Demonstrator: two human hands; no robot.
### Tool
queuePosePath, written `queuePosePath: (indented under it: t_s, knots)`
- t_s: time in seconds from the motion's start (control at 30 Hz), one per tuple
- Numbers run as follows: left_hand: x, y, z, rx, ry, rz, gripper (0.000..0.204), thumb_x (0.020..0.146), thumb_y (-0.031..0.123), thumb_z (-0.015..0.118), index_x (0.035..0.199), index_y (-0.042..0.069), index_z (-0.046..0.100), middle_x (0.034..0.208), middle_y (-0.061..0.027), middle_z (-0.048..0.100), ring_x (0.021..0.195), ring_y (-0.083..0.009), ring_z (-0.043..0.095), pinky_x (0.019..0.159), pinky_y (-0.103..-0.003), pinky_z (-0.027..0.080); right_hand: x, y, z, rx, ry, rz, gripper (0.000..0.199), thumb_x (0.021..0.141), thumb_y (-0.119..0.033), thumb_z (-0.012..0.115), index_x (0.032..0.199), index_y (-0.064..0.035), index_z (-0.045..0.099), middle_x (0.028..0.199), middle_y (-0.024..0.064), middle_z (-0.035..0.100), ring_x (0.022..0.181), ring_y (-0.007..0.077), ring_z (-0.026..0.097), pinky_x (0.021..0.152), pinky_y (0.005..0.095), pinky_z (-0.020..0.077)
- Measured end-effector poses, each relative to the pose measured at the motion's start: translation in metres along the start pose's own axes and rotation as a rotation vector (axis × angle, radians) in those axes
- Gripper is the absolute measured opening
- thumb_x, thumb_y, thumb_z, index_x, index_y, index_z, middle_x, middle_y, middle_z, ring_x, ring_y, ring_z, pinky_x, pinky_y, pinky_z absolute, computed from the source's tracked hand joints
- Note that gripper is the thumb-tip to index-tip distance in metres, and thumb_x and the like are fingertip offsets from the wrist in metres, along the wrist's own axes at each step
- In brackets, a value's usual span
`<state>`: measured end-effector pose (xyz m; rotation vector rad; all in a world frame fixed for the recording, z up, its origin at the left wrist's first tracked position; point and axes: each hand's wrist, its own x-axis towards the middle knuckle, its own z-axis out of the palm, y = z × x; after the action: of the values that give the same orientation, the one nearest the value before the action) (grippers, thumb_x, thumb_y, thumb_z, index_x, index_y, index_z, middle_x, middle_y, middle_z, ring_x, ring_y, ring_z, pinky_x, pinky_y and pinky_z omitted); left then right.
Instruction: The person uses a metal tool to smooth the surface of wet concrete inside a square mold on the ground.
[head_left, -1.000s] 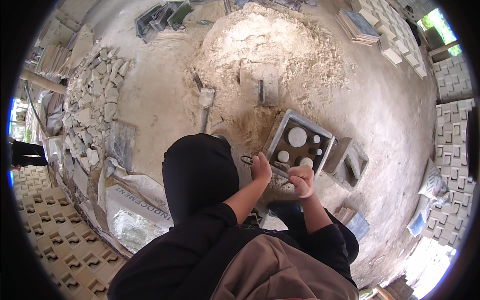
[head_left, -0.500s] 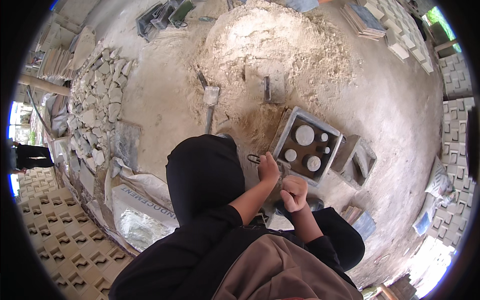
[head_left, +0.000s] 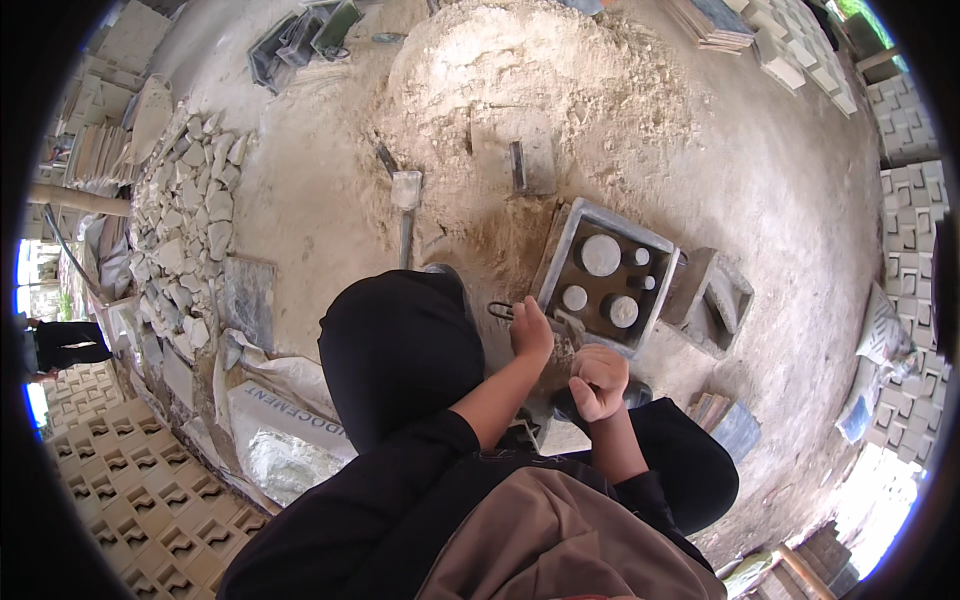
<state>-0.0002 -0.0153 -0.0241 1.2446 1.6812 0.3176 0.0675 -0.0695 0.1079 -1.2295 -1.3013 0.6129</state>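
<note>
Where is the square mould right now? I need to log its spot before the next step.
In the head view the square mould lies on the ground right of centre, just beyond the left hand, beside a second mould on its right and below the sand heap.

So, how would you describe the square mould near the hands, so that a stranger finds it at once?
Start at the big sand heap and go down to its near edge. There lies a square grey mould, just beyond the left hand. Unlike the empty mould on its right, it holds pale round discs.
</note>
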Motion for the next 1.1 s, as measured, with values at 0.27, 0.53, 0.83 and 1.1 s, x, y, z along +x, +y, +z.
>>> queuePosePath:
  t_s: [0.27, 0.53, 0.83, 1.1]
  knots:
    - [0.002, -0.005, -0.002, 0.132, 0.097, 0.265, 0.04, 0.088, 0.038, 0.028, 0.094, 0.002, 0.045, 0.089, -0.0264, 0.054, 0.087, -0.0442, 0.049, 0.074, -0.05, 0.038, -0.002, 0.01, -0.021, 0.211, 0.082, 0.214, 0.033, 0.068, -0.016, 0.053, 0.046, -0.0036, 0.032, 0.043, 0.0053, 0.035, 0.039, 0.0168, 0.033, 0.04, 0.0307, 0.0249]
    - [0.004, 0.003, 0.002, 0.033, -0.07, 0.004, 0.044, 0.088, 0.037, 0.027, 0.103, 0.0, 0.045, 0.09, -0.0257, 0.054, 0.09, -0.0431, 0.049, 0.077, -0.049, 0.036, -0.012, 0.034, -0.04, 0.39, 1.022, 0.225, 0.04, 0.082, -0.019, 0.043, 0.047, -0.0054, 0.028, 0.046, 0.0012, 0.028, 0.044, 0.0116, 0.025, 0.045, 0.0254, 0.0236]
    - [0.008, -0.004, 0.006, 0.069, -0.055, 0.101, 0.041, 0.088, 0.032, 0.027, 0.101, -0.001, 0.047, 0.099, -0.026, 0.05, 0.093, -0.0421, 0.048, 0.08, -0.046, 0.036, -0.011, 0.038, -0.039, 0.329, 0.789, 0.087, 0.032, 0.072, -0.007, 0.04, 0.044, -0.0068, 0.025, 0.045, 0.0025, 0.029, 0.039, 0.0111, 0.024, 0.039, 0.0261, 0.0219]
    - [0.015, -0.013, 0.008, 0.322, -0.036, 0.293, 0.03, 0.087, 0.017, 0.032, 0.109, 0.0, 0.044, 0.102, -0.0206, 0.048, 0.092, -0.0374, 0.05, 0.078, -0.042, 0.04, -0.012, 0.047, -0.049, 0.371, 0.844, 0.061, 0.032, 0.071, -0.012, 0.043, 0.043, -0.0055, 0.029, 0.043, 0.0025, 0.03, 0.037, 0.0102, 0.024, 0.036, 0.0238, 0.0194]
